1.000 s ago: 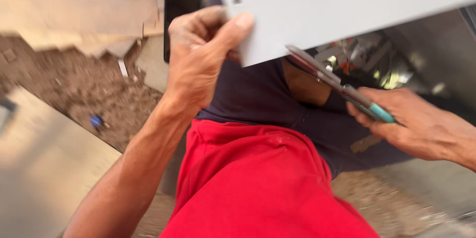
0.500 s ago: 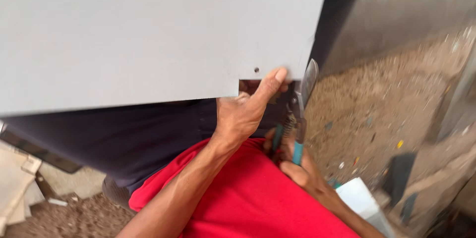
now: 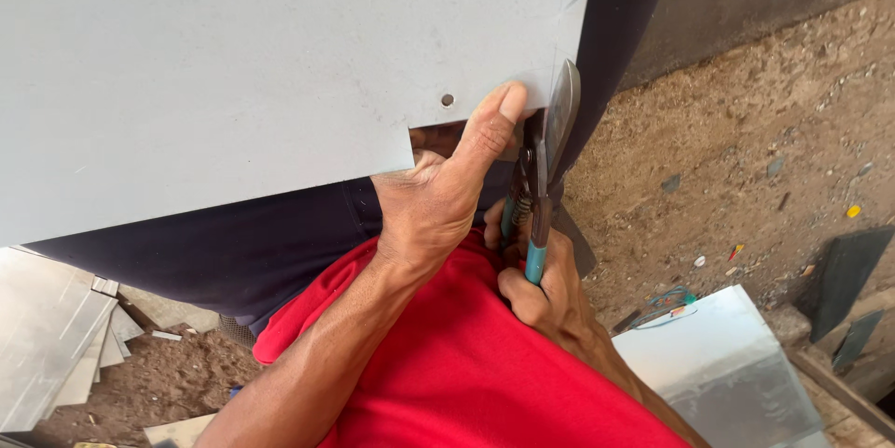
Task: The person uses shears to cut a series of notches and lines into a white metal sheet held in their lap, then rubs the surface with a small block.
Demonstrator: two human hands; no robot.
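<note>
A large grey metal sheet [image 3: 261, 66] fills the upper left of the head view, resting over my lap. It has a small round hole near its notched lower edge. My left hand [image 3: 438, 192] grips that edge, thumb pressed flat on top beside the hole. My right hand [image 3: 545, 285] is closed around the teal handles of metal snips [image 3: 545, 164]. The blades point up along the sheet's right edge, close to my left thumb. I wear a red shirt and dark trousers.
Bare dirt ground with small scraps lies to the right. A shiny metal sheet [image 3: 727, 364] lies at lower right beside dark offcuts [image 3: 844, 271]. Several stacked metal pieces [image 3: 56, 336] sit at lower left.
The view has swung so the sheet now fills the upper left. My right hand brought the snips in from the far right to the sheet's right edge, by my left thumb.
</note>
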